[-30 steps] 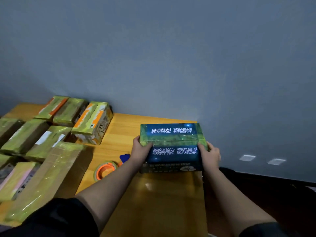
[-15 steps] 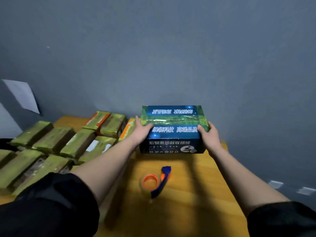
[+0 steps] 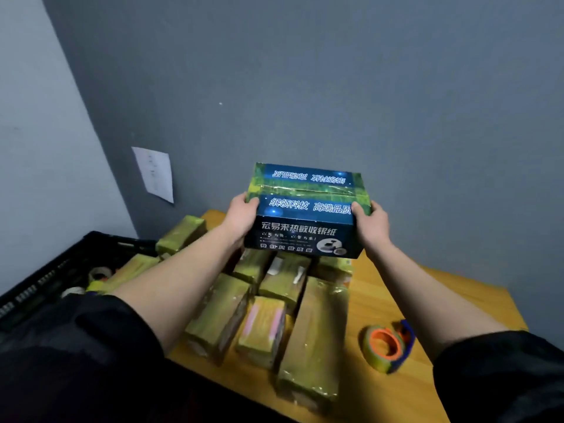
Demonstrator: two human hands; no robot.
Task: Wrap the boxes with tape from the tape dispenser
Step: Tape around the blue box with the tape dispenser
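A dark blue printed cardboard box [image 3: 308, 209], yellow-green tape along its top seam, was held at frame centre above the stacked tape-wrapped boxes [image 3: 271, 303], seemingly for adding to them. It was gripped at both ends, the left hand [image 3: 241, 218] and right hand [image 3: 370, 224] curled round its edges. The orange-cored tape dispenser [image 3: 387, 346] was left on the wooden table [image 3: 427, 294], lower right.

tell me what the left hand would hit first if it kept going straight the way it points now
Probably the grey wall behind the table. The left hand points forward, gripping the blue box, which would arrive first; depth is unclear.
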